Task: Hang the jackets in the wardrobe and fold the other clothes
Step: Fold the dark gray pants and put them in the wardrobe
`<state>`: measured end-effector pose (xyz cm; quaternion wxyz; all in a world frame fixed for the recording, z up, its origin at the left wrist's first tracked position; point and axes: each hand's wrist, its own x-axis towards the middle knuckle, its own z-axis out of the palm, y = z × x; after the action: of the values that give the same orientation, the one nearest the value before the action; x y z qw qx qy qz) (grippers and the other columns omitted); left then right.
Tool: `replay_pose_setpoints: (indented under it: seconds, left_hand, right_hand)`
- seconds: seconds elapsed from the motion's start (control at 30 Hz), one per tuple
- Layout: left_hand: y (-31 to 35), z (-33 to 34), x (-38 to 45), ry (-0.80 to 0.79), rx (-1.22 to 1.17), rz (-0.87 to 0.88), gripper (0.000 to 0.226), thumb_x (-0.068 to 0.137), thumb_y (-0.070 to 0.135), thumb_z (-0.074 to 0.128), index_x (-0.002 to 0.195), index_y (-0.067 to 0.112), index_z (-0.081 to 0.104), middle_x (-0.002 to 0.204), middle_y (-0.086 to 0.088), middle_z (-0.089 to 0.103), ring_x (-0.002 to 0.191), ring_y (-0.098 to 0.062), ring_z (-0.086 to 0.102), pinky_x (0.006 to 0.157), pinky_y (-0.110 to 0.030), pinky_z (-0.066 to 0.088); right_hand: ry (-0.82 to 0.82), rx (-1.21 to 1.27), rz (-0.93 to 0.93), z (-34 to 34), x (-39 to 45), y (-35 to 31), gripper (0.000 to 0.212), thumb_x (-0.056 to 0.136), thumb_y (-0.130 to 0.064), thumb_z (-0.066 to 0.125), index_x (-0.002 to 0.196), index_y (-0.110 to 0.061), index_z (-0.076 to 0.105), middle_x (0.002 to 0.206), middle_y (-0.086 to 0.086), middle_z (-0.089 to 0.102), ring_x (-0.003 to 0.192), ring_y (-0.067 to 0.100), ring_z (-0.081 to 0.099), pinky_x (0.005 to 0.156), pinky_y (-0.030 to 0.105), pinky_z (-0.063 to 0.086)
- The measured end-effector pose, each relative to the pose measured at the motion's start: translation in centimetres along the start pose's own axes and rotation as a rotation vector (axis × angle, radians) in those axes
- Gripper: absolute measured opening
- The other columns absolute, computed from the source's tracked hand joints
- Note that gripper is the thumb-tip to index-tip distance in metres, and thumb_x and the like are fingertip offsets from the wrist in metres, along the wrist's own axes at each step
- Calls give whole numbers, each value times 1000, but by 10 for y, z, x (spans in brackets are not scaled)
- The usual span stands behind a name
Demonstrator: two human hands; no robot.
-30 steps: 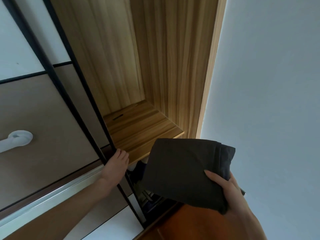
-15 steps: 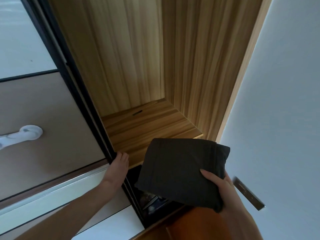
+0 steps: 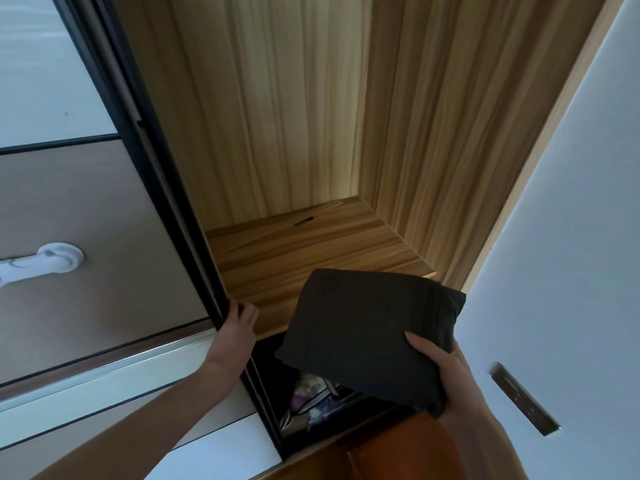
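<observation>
A folded dark grey garment [image 3: 367, 330] hangs in the air in front of the wardrobe's wooden shelf [image 3: 294, 258]. My right hand [image 3: 446, 379] grips its near right corner, thumb on top and fingers underneath. My left hand [image 3: 235, 330] holds the black edge of the sliding door [image 3: 166, 188], fingers curled round the frame. The shelf is bare wood with a small dark slot near its back. Below the shelf, a darker compartment [image 3: 311, 400] holds some patterned fabric, partly hidden by the garment.
The sliding door panel [image 3: 86, 244] with a white handle [image 3: 38, 263] fills the left side. A white wall [image 3: 571, 237] with a metal plate [image 3: 524, 398] stands to the right. An orange-brown surface [image 3: 398, 452] lies at the bottom edge.
The sliding door has moved left with my left hand on its edge, showing more of the shelf. The garment stays in my right hand, a little closer to the shelf.
</observation>
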<state>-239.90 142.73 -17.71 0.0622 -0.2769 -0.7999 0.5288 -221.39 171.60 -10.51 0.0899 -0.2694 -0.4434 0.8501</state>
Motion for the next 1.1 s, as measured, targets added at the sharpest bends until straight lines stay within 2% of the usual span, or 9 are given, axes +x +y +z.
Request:
replay_pose_setpoints:
  seconds: [0.2, 0.67, 0.8, 0.87, 0.93, 1.0, 1.03, 1.07, 1.1]
  left_hand:
    - [-13, 15, -15, -20, -139, -16, 44, 105, 33, 48, 139, 7, 59, 151, -19, 34, 142, -37, 25, 120, -60, 17]
    - [-30, 52, -55, -88, -236, -56, 43, 105, 31, 50, 140, 9, 60, 150, -20, 38, 140, -40, 28, 122, -59, 16]
    - [-39, 54, -62, -119, -259, -64, 44, 104, 30, 51, 141, 8, 57, 148, -19, 39, 139, -39, 30, 123, -56, 15]
    - [-42, 54, -63, -106, -376, -93, 39, 103, 28, 51, 137, 13, 60, 144, -16, 43, 136, -37, 33, 121, -51, 20]
    - [-43, 54, -62, 9, -737, -164, 31, 102, 27, 49, 126, 18, 66, 133, -11, 52, 128, -32, 44, 113, -42, 32]
    - [-46, 45, -64, 113, -1393, -218, 27, 107, 26, 47, 115, 14, 69, 114, -8, 64, 112, -24, 60, 98, -39, 49]
    - [-48, 38, -66, 56, -1831, -205, 27, 110, 26, 47, 120, 14, 69, 109, -5, 68, 105, -17, 68, 94, -37, 55]
    - [-50, 29, -67, -83, -2282, -159, 29, 111, 30, 47, 130, 18, 65, 113, -2, 71, 105, -11, 71, 95, -34, 57]
    - [-52, 22, -67, -278, -2679, -125, 36, 110, 41, 47, 138, 23, 62, 122, -4, 72, 111, -14, 71, 98, -38, 58]
  right_hand:
    - [-1, 1, -5, 9, -6, 9, 60, 77, -12, 80, 132, -26, 62, 111, 10, 78, 98, 35, 76, 78, 45, 62]
    - [-66, -31, 11, 51, -4, 31, 55, 77, -14, 77, 128, -26, 62, 114, 14, 76, 99, 38, 73, 57, 39, 63]
    - [-114, -51, 3, 64, 3, 42, 52, 76, -13, 78, 122, -33, 66, 114, 10, 78, 102, 38, 75, 80, 51, 62]
    - [-144, -61, 9, 70, 6, 47, 52, 78, -12, 77, 124, -33, 65, 116, 10, 77, 104, 38, 74, 91, 57, 58]
    - [-155, -79, 9, 77, 8, 51, 53, 78, -13, 77, 126, -33, 65, 115, 9, 78, 102, 36, 75, 93, 56, 57]
    - [-163, -89, 8, 81, 13, 55, 56, 78, -14, 78, 130, -30, 64, 118, 10, 77, 103, 36, 75, 91, 52, 58]
    - [-173, -91, 12, 82, 16, 58, 56, 80, -14, 77, 132, -28, 64, 120, 10, 76, 105, 35, 75, 89, 50, 59]
    - [-183, -92, 21, 84, 19, 59, 56, 81, -14, 77, 134, -27, 63, 121, 10, 76, 106, 35, 74, 86, 49, 60]
    - [-195, -93, 33, 85, 23, 60, 55, 83, -14, 76, 135, -27, 64, 122, 11, 75, 106, 35, 74, 82, 47, 62]
